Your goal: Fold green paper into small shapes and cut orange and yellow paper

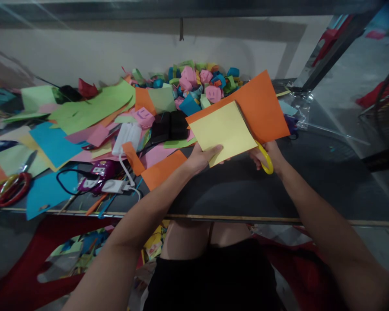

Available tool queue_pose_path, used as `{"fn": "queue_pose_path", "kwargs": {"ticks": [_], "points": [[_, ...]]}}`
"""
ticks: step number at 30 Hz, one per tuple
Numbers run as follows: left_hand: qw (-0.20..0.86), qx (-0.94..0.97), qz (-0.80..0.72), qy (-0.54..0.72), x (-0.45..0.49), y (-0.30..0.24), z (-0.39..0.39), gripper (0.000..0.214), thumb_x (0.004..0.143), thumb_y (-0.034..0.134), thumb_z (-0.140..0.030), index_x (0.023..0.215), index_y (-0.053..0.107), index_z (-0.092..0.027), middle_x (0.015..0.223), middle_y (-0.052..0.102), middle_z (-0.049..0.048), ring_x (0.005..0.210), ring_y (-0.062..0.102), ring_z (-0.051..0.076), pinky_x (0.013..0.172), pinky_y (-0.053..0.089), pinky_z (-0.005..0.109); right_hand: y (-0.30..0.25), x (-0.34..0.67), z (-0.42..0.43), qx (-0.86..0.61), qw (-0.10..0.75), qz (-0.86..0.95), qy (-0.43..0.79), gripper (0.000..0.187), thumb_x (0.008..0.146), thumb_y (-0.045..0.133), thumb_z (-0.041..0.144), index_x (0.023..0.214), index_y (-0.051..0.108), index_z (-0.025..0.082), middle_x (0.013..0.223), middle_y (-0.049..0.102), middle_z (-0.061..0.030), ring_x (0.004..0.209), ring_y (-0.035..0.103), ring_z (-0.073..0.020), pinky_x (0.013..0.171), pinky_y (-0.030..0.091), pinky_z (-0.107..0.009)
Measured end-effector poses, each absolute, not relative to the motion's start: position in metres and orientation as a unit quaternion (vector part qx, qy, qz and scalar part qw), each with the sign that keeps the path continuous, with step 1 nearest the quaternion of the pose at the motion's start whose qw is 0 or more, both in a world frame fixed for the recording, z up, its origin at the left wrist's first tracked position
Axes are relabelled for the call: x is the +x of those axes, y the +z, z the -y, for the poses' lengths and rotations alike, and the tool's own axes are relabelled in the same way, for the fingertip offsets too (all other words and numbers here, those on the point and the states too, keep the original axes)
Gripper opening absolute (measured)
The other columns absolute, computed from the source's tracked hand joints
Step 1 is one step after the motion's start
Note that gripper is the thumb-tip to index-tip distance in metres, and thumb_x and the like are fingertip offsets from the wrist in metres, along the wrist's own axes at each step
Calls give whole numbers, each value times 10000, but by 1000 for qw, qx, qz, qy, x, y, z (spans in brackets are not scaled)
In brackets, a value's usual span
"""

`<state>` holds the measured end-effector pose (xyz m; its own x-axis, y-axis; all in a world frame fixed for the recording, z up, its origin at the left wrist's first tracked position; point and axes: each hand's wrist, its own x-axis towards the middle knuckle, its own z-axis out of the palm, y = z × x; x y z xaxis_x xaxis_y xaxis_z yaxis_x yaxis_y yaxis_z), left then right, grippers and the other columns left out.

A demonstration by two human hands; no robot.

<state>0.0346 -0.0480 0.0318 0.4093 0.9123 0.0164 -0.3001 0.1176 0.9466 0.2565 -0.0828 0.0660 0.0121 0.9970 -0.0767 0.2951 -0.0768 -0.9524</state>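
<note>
My left hand [202, 157] pinches a yellow paper square [223, 129] by its lower left corner, thumb on top. Behind that square lies a larger orange sheet [262, 106], held up together with it above the table. My right hand [269, 156] is closed on yellow-handled scissors [266, 160] at the right edge of the yellow square. The blades run up along that edge, mostly hidden by the paper, so I cannot tell how far apart they are.
Folded paper pieces [194, 84] are heaped along the wall. Loose coloured sheets [94, 106], a white power bank [127, 137], a purple power strip [99, 175] and red-handled scissors [17, 188] cover the left side. A clear plastic bag [303, 108] lies at the right. The table's front edge [233, 219] is above my lap.
</note>
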Motion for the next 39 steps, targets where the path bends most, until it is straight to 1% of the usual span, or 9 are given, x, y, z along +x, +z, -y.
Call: {"fn": "queue_pose_path", "kwargs": {"ticks": [8,13,17,20,23,28,32,36,39], "points": [[676,491,-306,456,35,35,49,462,721,832,-433,1035,658,-142,873,740,123,650,728,227,488,547,283,63,259,81,-565,399,553,464,304,685,776,375,695,512,225,392,444,84,303,403,-84,281,437,-224],[680,491,-306,450,34,32,47,482,733,829,-432,1077,661,-138,891,741,128,670,737,233,491,539,270,69,255,85,-593,384,547,449,274,693,739,360,639,507,226,386,444,72,287,402,-82,276,422,-219],[677,491,-303,456,34,32,47,516,735,825,-430,1123,652,-137,918,739,126,660,731,223,496,547,279,72,252,84,-601,398,541,432,261,653,755,274,693,500,235,383,422,95,279,388,-87,273,414,-221],[676,491,-314,452,34,33,48,507,719,838,-456,1068,657,-137,907,750,128,656,723,214,495,546,269,69,253,81,-616,401,525,430,268,643,737,235,669,471,241,379,430,80,283,397,-103,263,398,-235],[679,491,-316,445,33,34,48,485,714,839,-458,1026,663,-130,875,744,115,638,714,203,499,545,267,64,257,77,-626,387,516,438,328,649,787,303,657,465,239,385,454,55,298,434,-126,267,402,-252],[675,498,-319,441,30,32,46,573,758,803,-400,1245,651,-141,933,739,116,684,734,226,534,554,291,55,268,73,-568,410,525,484,472,591,876,468,706,485,230,442,461,72,341,406,-87,295,365,-220],[670,502,-316,446,31,31,45,570,721,826,-442,1173,672,-131,901,743,129,653,727,230,511,553,291,45,274,68,-560,397,517,512,474,585,886,456,669,484,219,493,459,58,405,400,-68,335,321,-192],[686,501,-307,429,34,32,50,529,678,860,-493,1017,665,-137,849,738,113,593,702,198,471,529,259,32,278,60,-546,412,516,516,373,694,797,406,703,466,234,519,396,70,423,362,-77,375,306,-196],[697,501,-305,412,34,34,53,568,665,879,-495,1040,645,-138,863,741,108,578,694,189,471,538,261,26,280,55,-536,422,538,495,253,794,675,420,770,493,246,544,419,48,419,385,-113,374,351,-232]]}}
